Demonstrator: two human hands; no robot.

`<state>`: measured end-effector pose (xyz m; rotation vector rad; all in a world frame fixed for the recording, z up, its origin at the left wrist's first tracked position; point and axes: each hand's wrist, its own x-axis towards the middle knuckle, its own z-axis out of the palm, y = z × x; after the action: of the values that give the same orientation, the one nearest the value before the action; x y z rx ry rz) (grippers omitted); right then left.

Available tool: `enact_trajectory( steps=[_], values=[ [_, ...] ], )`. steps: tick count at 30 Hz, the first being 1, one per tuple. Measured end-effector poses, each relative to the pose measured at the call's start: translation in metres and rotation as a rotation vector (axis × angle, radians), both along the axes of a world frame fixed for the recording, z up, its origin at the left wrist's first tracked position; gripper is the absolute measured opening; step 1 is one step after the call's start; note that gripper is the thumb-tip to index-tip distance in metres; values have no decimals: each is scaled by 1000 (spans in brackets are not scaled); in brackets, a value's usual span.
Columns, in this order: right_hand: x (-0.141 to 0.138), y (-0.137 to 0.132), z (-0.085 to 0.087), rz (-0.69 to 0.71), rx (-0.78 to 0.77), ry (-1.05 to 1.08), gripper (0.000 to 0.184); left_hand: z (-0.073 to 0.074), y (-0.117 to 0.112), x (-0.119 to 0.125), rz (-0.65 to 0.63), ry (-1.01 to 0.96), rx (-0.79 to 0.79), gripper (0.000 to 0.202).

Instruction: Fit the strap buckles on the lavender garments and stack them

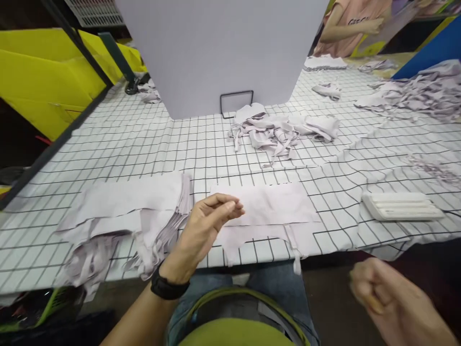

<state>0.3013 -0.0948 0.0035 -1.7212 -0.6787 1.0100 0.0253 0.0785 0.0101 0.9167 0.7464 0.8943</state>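
My left hand (209,218) hovers over the near table edge, thumb and fingertips pinched together with nothing visible between them. It sits between a stack of pale lilac fabric pieces (126,211) on its left and a single flat lilac piece (266,211) with a hanging strap just right of it. My right hand (385,293) is low at the bottom right, below the table edge, blurred by motion and curled into a loose fist. A black watch (167,287) is on my left wrist.
The table carries a black-grid white cloth (144,139). A tangled pile of fabric pieces (277,127) lies mid-table before a grey upright board (223,53). More scraps (421,91) lie far right. A white ribbed block (401,206) sits right. Another person (353,26) stands beyond.
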Motion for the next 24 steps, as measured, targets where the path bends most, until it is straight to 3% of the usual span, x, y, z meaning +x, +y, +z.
enact_trajectory(
  steps=[3,5,7,9,12,14,16,24],
  values=[
    [-35,3,-29,472,-178,65,43,-2,-16,-27,35,-33,-121,25],
    [-68,8,-51,571,-203,87,42,-5,-36,-37,-61,112,-58,32],
    [-100,18,-71,526,-160,133,50,-11,-55,-41,-114,382,143,34],
    [-126,32,-85,521,-119,218,52,-22,-66,-39,-64,629,465,26],
    [-144,50,-94,611,-32,252,51,-40,-63,-34,-23,824,912,24],
    [-145,51,-92,662,6,202,52,-49,-56,-31,-82,933,1067,24],
    [-140,42,-83,704,10,155,49,-56,-50,-29,-121,1020,1123,28],
    [-101,-25,-21,892,9,-291,46,-61,-50,-29,-122,1067,1141,31]
  ],
)
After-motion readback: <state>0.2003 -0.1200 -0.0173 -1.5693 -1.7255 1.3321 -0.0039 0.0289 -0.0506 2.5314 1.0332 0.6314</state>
